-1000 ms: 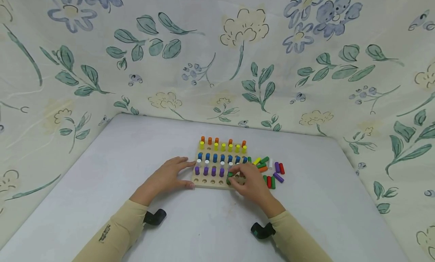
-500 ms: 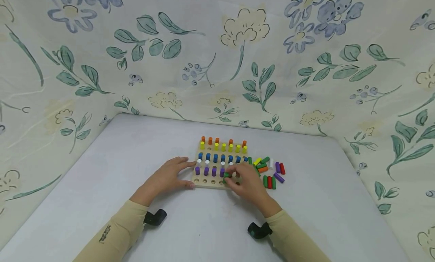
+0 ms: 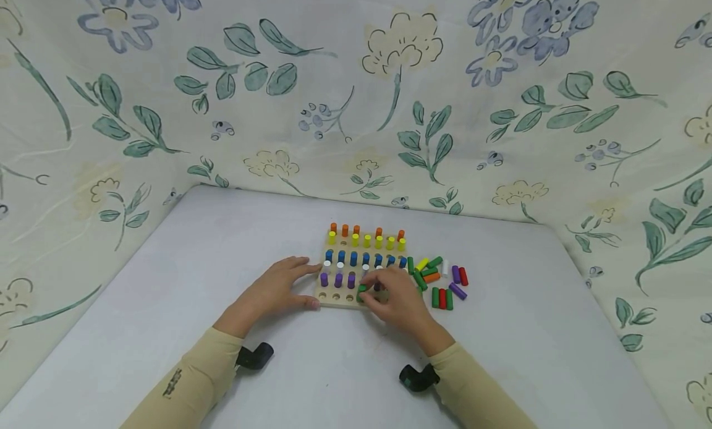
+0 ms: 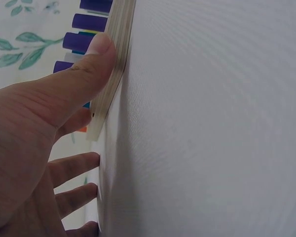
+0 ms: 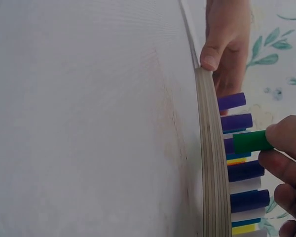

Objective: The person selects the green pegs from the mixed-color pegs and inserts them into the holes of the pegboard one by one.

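Note:
A wooden pegboard [image 3: 334, 303] bears rows of upright pegs: orange, yellow, blue, white and purple [image 3: 338, 280]. My right hand [image 3: 403, 302] pinches a green peg [image 3: 361, 292] between thumb and fingertips over the front row. In the right wrist view that green peg [image 5: 252, 141] is upright, with its lower end a little above the board. Open holes [image 3: 336, 297] show to the left of it. At the board's left side, my left hand [image 3: 272, 288] rests with spread fingers. Its thumb [image 4: 102, 45] presses the front edge near the corner; the index fingertip touches the left edge.
Loose pegs in several colours lie right of the board, among them a red peg [image 3: 442, 298] between two green ones and a purple peg [image 3: 458, 291]. The white table [image 3: 211, 231] meets a floral cloth [image 3: 311, 126] behind and at the sides.
My right hand has moved left along the board's front row with the green peg, which has gone from tilted to upright. The left hand has stayed in place.

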{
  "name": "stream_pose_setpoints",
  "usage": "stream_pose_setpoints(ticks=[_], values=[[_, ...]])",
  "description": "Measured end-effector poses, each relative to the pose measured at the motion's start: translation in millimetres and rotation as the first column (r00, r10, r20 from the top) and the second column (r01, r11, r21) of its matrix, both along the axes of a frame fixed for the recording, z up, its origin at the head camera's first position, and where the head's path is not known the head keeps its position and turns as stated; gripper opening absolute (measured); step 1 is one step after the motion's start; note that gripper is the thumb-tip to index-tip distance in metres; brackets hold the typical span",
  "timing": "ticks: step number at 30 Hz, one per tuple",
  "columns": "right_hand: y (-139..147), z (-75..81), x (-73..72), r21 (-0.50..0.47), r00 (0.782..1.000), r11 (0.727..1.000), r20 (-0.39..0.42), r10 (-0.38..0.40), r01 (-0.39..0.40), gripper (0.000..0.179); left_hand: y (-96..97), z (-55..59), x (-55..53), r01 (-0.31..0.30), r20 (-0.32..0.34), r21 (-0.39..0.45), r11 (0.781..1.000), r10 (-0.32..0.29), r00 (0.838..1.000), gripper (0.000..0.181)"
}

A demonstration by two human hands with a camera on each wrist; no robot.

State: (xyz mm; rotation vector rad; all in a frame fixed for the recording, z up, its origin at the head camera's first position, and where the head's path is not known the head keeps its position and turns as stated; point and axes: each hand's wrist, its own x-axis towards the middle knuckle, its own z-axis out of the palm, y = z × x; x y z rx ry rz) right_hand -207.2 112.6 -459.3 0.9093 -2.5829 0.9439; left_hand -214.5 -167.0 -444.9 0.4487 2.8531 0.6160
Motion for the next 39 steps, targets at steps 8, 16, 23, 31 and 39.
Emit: stream_pose_setpoints(ticks=[8, 16, 23, 31, 39], values=[[-9, 3.8, 0.5, 0.035, 1.0, 0.999, 0.004, -0.011, 0.011, 0.015, -0.5, -0.3, 0.1, 0.006, 0.001, 0.005, 1.0, -0.006, 1.0, 0.088], [-17, 3.6, 1.8, 0.028, 1.0, 1.0, 0.001, 0.004, -0.004, 0.017, -0.1, 1.0, 0.6, 0.007, -0.006, 0.001, 1.0, -0.007, 1.0, 0.086], [-25, 1.8, 1.7, 0.07, 1.0, 0.997, -0.001, -0.017, 0.017, 0.018, -0.1, 1.4, 1.1, 0.008, -0.009, 0.003, 1.0, -0.008, 1.0, 0.086], [-33, 1.3, 1.2, 0.084, 1.0, 0.996, -0.003, -0.013, 0.013, 0.016, -0.8, 1.6, 1.0, 0.013, -0.01, 0.011, 1.0, -0.013, 1.0, 0.086], [-41, 2.4, -0.3, 0.103, 1.0, 0.995, 0.009, 0.007, -0.007, 0.018, -1.1, 1.3, 0.6, 0.009, -0.009, 0.014, 1.0, -0.009, 1.0, 0.086]])
